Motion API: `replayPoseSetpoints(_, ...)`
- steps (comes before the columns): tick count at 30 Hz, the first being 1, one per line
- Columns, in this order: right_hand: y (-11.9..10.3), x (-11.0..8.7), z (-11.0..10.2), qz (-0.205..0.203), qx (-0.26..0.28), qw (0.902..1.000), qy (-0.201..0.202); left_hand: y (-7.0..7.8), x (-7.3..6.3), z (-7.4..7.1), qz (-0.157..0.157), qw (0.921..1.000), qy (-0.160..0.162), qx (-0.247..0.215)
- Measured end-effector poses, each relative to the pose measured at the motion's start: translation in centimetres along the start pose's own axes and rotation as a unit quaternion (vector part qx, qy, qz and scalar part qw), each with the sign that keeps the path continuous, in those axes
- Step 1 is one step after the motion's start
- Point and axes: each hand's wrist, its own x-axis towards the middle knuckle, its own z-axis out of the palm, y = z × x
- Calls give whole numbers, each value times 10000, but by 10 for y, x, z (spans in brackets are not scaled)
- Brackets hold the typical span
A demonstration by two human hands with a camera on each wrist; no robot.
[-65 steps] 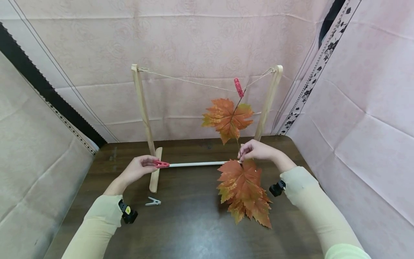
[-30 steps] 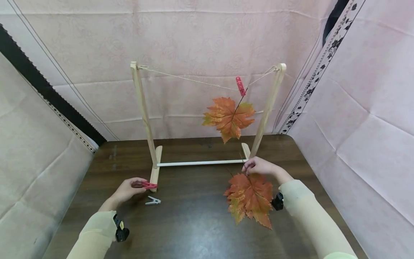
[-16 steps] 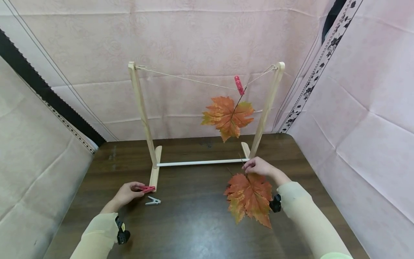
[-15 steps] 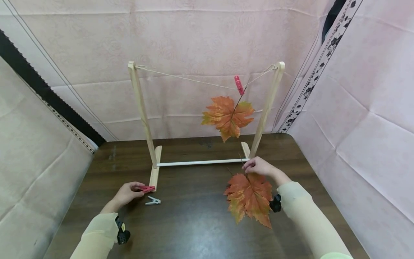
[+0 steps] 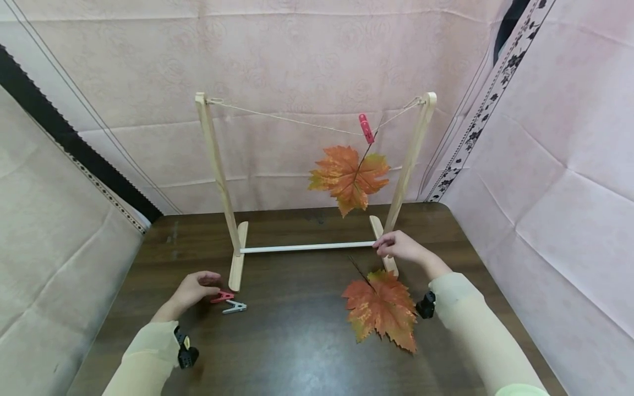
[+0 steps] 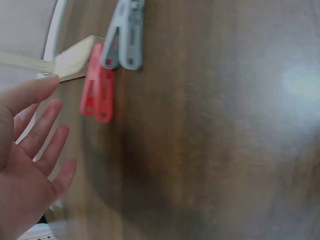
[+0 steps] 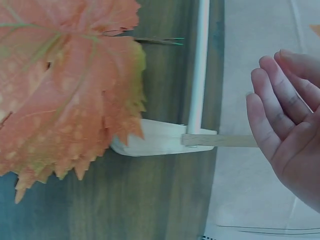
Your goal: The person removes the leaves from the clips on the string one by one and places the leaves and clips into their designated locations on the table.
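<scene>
My left hand [image 5: 195,289] hovers with loosely bent fingers just above a red clothespin [image 5: 223,297] lying on the table. In the left wrist view a gap shows between the fingers and that red clothespin [image 6: 102,87]. A grey clothespin [image 5: 235,308] lies against it. Over the right foot of the wooden stand, my right hand [image 5: 403,246] holds nothing, its fingers relaxed. Orange maple leaves [image 5: 381,311] lie on the table below it, seemingly overlapped; the right wrist view shows the leaf [image 7: 65,95] apart from the fingers.
A wooden stand [image 5: 217,165] carries a sagging string [image 5: 287,119] between two posts. Another maple leaf [image 5: 349,179] hangs from it by a red clothespin [image 5: 366,129]. A white rod [image 5: 307,247] joins the feet. Pale cloth [image 5: 297,60] surrounds the table.
My left hand lowered the red clothespin from the stand's left foot to the table and let it go. My right hand brought the leaf down nearer, released it and rose slightly.
</scene>
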Motion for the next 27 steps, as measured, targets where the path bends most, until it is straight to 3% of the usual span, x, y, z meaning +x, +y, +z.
replayPoseSetpoints(6, -19, -3, -11, -140, 24, 9998, 154, 21, 7, -11, 172, 9997, 95, -128)
replayPoseSetpoints(14, -45, -7, -25, -395, 409, 9973, 459, 61, 15, -33, 856, 9956, 303, -244)
replayPoseSetpoints(20, -63, -10, -34, -576, 365, 9947, 764, 95, 15, -47, 1131, 9928, 276, -291)
replayPoseSetpoints(27, -83, -13, -45, -742, 479, 9924, 860, 122, 17, -60, 1377, 9898, 185, -303)
